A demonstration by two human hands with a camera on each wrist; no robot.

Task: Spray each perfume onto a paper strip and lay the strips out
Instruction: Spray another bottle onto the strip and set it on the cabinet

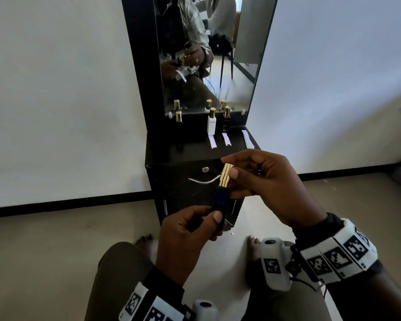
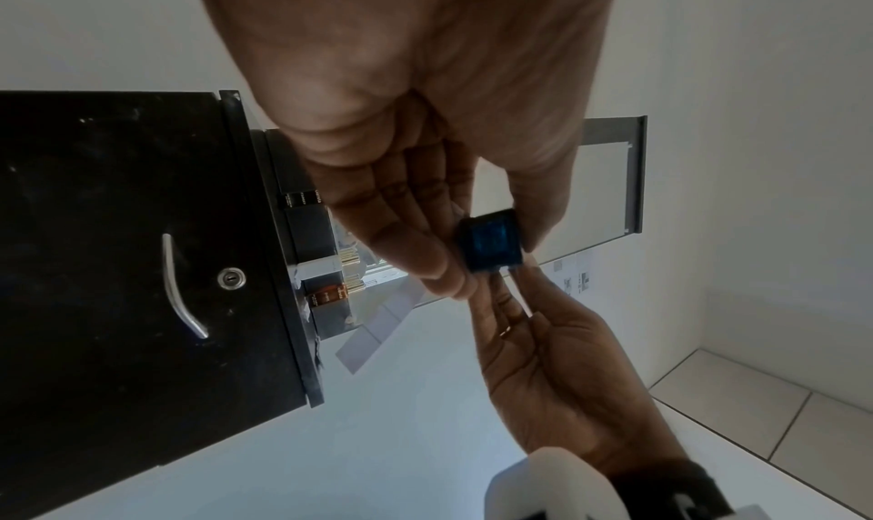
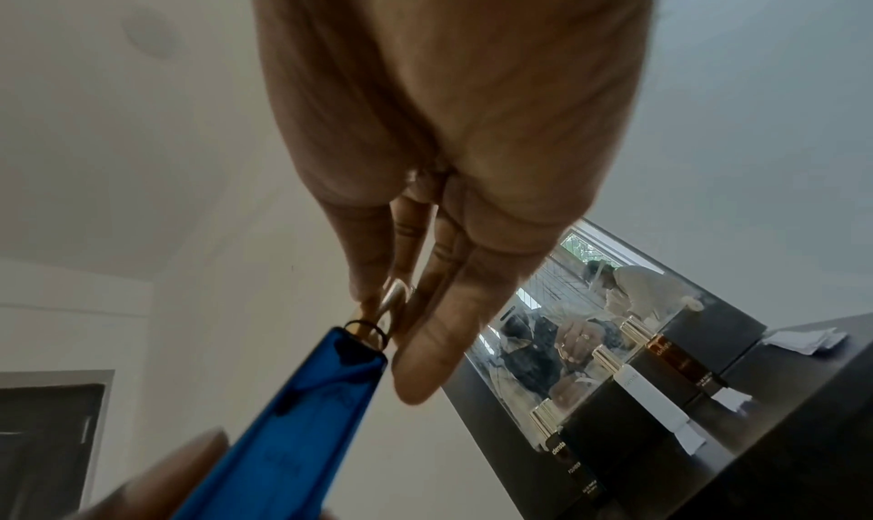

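Note:
My left hand [image 1: 210,218] grips a blue perfume bottle [image 1: 220,203] upright in front of the cabinet. My right hand [image 1: 230,171] pinches its gold cap [image 1: 226,176] between thumb and fingers, and the cap sits at the bottle's neck. The left wrist view shows the blue bottle's base [image 2: 491,242] held between thumb and fingers, and a white paper strip [image 2: 373,330] pokes out behind those fingers; which hand holds it I cannot tell. In the right wrist view the blue bottle [image 3: 302,435] runs up to the gold cap [image 3: 394,300].
On the black cabinet top [image 1: 171,151] stand a white bottle [image 1: 211,123], a brown bottle [image 1: 226,121] and a black bottle [image 1: 178,126], all gold-capped. Three paper strips [image 1: 226,139] lie in front of them. A mirror [image 1: 206,54] rises behind. My knees and feet are below.

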